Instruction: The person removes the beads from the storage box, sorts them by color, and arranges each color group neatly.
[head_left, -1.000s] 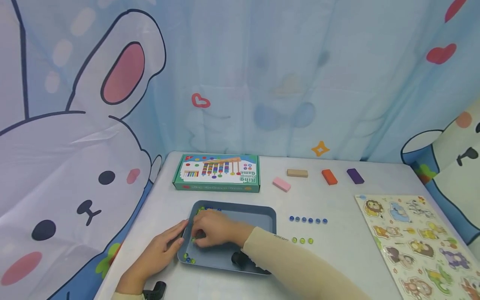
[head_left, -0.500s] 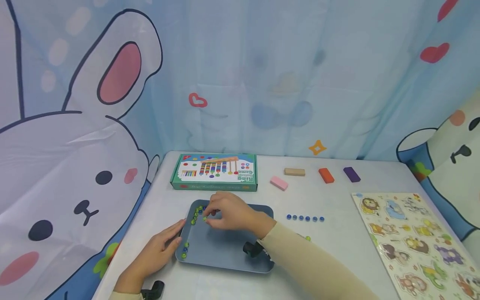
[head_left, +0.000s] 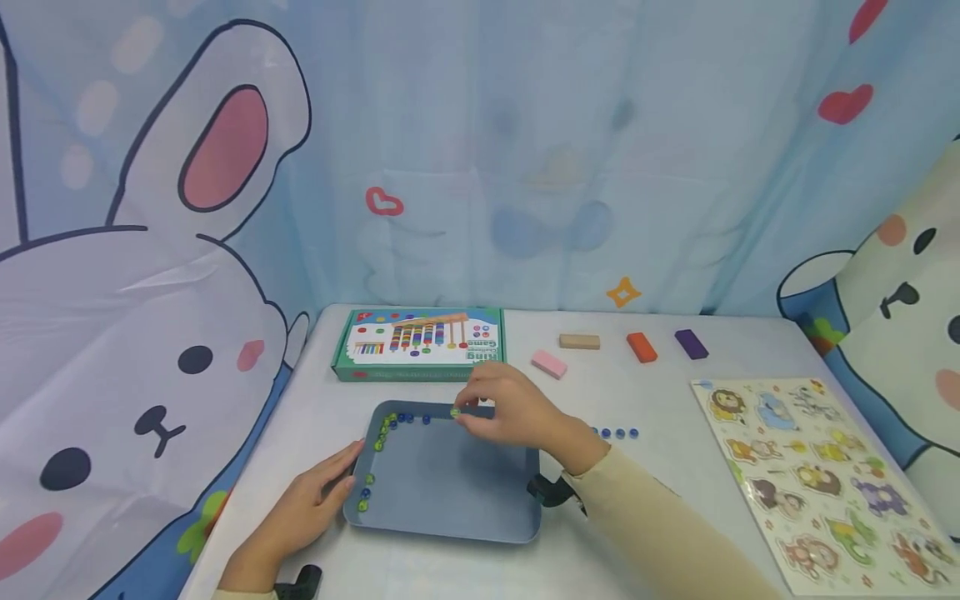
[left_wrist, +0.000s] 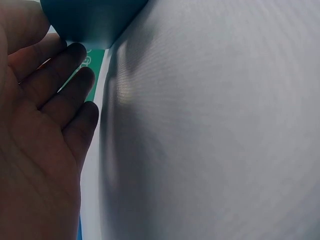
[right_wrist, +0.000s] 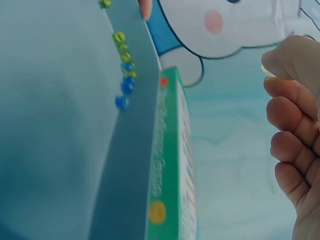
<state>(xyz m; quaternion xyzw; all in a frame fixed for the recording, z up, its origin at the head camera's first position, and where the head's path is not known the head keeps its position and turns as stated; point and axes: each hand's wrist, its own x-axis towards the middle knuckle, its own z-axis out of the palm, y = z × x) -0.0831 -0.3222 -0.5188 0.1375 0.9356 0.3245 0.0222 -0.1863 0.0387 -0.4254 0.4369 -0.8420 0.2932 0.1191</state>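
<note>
My right hand (head_left: 506, 404) pinches a yellow-green glass marble (head_left: 455, 412) between thumb and fingertips, over the far side of the grey-blue tray (head_left: 450, 492). In the right wrist view that marble (right_wrist: 270, 72) shows pale between the thumb and index finger. My left hand (head_left: 303, 504) lies against the tray's left side, its fingers nearly straight; in the left wrist view the fingers (left_wrist: 55, 75) touch the tray wall (left_wrist: 95, 20). Inside the tray, green and blue marbles (head_left: 386, 429) line the far left corner, and several more marbles (head_left: 366, 492) sit along the left wall.
A Ring Challenge Game box (head_left: 420, 346) lies behind the tray. To its right are pink (head_left: 549, 364), tan (head_left: 580, 342), orange (head_left: 642, 347) and purple (head_left: 691, 343) blocks. A row of blue marbles (head_left: 620, 433) is partly behind my right arm. An animal puzzle board (head_left: 825, 483) lies far right.
My right hand has lifted from the tray's left side with a green marble and moved right and away, toward the far rim. My left hand stays at the tray's left edge.
</note>
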